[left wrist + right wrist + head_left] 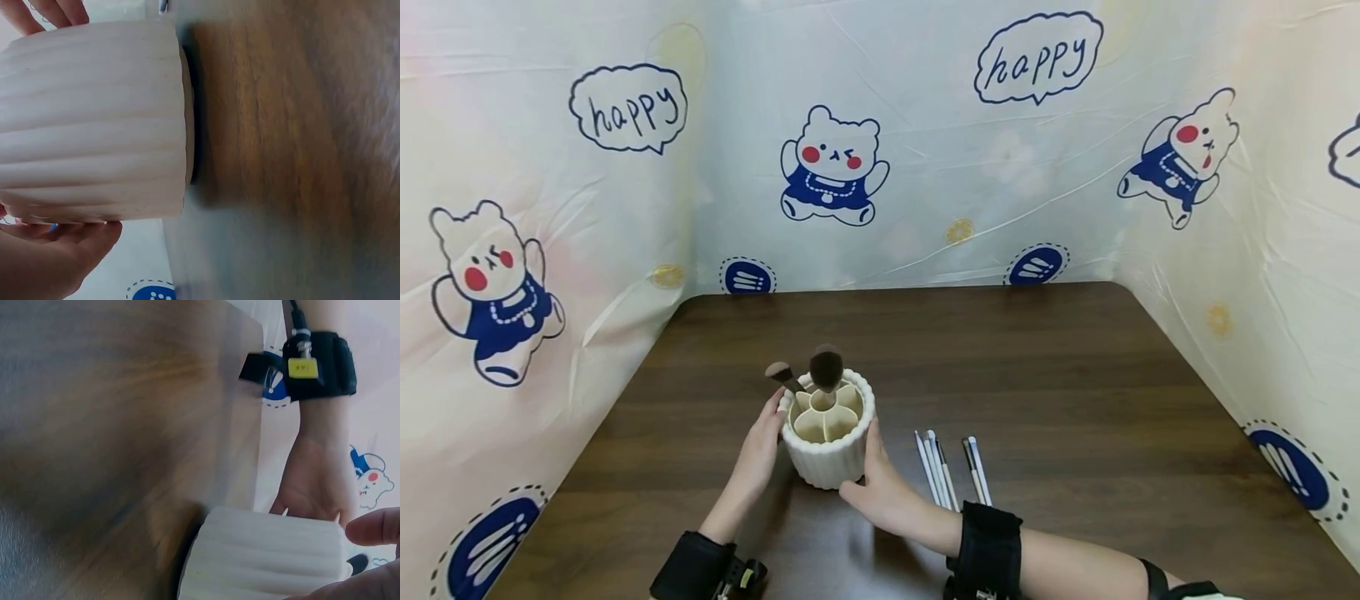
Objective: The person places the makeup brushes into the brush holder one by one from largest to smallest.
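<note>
A white ribbed brush holder (826, 463), divided inside into petal-shaped compartments, stands upright between both hands. Two makeup brushes are in it: a large dark-headed makeup brush (826, 369) near the middle and a smaller makeup brush (781, 373) leaning out over the left rim. My left hand (760, 452) holds the holder's left side, its fingertips up near the rim. On the right side my right hand (886, 490) grips the wall, thumb low at the front and fingers along the side. In the left wrist view the holder's base (189, 119) is close over the table, with dark shadow beside it.
Right of the holder, several slim white sticks (934, 468) lie side by side on the brown wooden table (1075, 400). A smaller group of similar sticks (977, 471) lies just beyond them. Printed curtain (925, 167) borders the table at the back and sides.
</note>
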The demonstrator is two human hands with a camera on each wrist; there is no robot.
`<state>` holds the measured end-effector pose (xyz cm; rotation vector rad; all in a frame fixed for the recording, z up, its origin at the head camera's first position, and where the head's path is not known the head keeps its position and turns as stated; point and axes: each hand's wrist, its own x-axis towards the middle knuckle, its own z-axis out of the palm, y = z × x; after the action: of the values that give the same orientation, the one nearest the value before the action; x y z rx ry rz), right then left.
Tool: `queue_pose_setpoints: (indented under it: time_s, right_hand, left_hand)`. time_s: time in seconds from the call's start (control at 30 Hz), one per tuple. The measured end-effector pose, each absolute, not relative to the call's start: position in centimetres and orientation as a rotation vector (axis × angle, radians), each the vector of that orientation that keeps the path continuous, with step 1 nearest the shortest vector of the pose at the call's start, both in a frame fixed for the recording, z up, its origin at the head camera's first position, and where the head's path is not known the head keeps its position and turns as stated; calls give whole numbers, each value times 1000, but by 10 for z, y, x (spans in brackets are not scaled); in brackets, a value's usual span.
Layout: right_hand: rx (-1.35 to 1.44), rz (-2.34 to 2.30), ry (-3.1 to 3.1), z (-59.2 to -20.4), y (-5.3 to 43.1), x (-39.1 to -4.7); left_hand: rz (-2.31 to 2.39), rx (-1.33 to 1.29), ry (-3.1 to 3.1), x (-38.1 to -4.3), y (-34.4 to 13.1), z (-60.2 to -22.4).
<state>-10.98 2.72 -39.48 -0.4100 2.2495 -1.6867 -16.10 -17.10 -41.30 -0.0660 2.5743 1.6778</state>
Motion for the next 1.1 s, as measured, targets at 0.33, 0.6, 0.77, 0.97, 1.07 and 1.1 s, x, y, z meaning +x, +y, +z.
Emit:
queue_pose_setpoints:
  time_s: [0.33,0.6,0.77,0.97,1.07,1.1]
  right_hand:
    - [-367,-1665,2292,-395,31,-116]
    - [-387,-1682,2241,-395,30,-104]
    - [-437,-1676,2223,-398,27,-99]
    - [-458,-1695,2214,-400,27,-102]
    - [-455,-1705,2208,-399,27,-104]
    - [-448,-1703,2208,-399,27,-105]
  left_hand:
    - [1660,-123,2623,-151,-166,-411]
    - [1642,-144,2559,-160,-169,-408]
    - [1629,-113,2526,-163,-171,-410]
    - [1600,-91,2547,-163,-171,-412]
    - [1595,-118,2560,-160,-169,-412]
    - [1599,-130,2559,-159,-168,-412]
